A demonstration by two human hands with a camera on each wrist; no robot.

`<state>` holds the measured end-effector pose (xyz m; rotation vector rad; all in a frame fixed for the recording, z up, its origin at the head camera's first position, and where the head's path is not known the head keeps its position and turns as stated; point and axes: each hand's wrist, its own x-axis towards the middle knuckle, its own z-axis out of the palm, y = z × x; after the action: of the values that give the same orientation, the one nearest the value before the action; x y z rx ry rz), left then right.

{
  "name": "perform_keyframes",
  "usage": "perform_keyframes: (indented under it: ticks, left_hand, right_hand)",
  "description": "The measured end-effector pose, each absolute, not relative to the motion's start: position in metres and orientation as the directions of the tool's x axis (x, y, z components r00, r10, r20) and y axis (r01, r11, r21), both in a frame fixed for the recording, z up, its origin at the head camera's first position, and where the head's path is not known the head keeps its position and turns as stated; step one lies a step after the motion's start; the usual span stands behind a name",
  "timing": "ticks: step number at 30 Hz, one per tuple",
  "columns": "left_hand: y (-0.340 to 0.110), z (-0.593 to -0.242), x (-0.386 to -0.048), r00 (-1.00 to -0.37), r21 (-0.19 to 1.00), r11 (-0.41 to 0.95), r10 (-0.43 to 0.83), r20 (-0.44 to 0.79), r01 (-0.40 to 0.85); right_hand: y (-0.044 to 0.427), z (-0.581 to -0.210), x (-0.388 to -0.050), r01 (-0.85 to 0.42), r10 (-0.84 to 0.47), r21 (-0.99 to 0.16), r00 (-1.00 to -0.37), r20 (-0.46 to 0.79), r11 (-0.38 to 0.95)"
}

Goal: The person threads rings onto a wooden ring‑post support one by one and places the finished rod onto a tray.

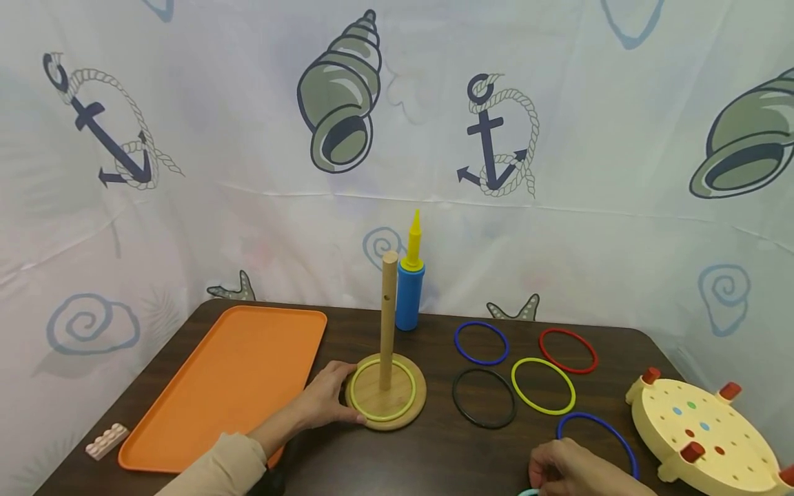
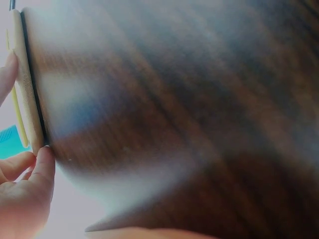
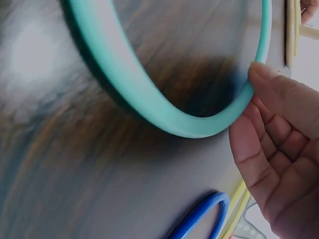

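A round wooden base (image 1: pixel 403 411) with an upright peg (image 1: pixel 387 310) stands mid-table, a yellow ring (image 1: pixel 412 393) lying on it around the peg. The left hand (image 1: pixel 325 399) grips the base's left edge between thumb and fingers; in the left wrist view its fingers (image 2: pixel 44 164) touch the rim of the base (image 2: pixel 30 99). At the front edge of the head view, the right hand (image 1: pixel 573 468) pinches a mint-green ring (image 1: pixel 528 492). The right wrist view shows this ring (image 3: pixel 184 127) between thumb and forefinger of the right hand (image 3: pixel 284 134).
Blue (image 1: pixel 457 344), red (image 1: pixel 595 355), black (image 1: pixel 455 399), yellow (image 1: pixel 573 396) and another blue ring (image 1: pixel 620 437) lie right of the base. An orange tray (image 1: pixel 242 372) and pink block (image 1: pixel 107 441) are left, a blue-yellow pump (image 1: pixel 409 296) behind, a cream pegged disc (image 1: pixel 707 434) far right.
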<state>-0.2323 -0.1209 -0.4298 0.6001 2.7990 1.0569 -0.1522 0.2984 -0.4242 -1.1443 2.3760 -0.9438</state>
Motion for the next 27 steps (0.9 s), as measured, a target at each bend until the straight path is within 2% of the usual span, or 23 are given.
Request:
perform_keyframes:
  ticks: [10,15,20,27]
  left_hand:
    - [-0.121,-0.43,-0.233,-0.915,0.651,0.685,0.4,0.04,0.328]
    - [-0.12,-0.431,-0.234,-0.915,0.655,0.685,0.402,0.026,0.319]
    - [-0.121,-0.431,-0.235,-0.916,0.658,0.682,0.399,0.032,0.32]
    - [-0.122,-0.433,-0.236,-0.919,0.658,0.682,0.393,0.041,0.32]
  right_hand:
    - [0.281,-0.408,-0.157,-0.449,-0.625,-0.76,-0.777,0.073,0.47]
    - [0.268,-0.392,-0.163,-0.458,-0.514,-0.758,-0.837,0.19,0.465]
    - [0.25,-0.366,-0.174,-0.452,-0.349,-0.76,-0.884,0.312,0.466]
    - [0.216,-0.322,-0.194,-0.333,-0.15,-0.845,-0.943,0.297,0.418]
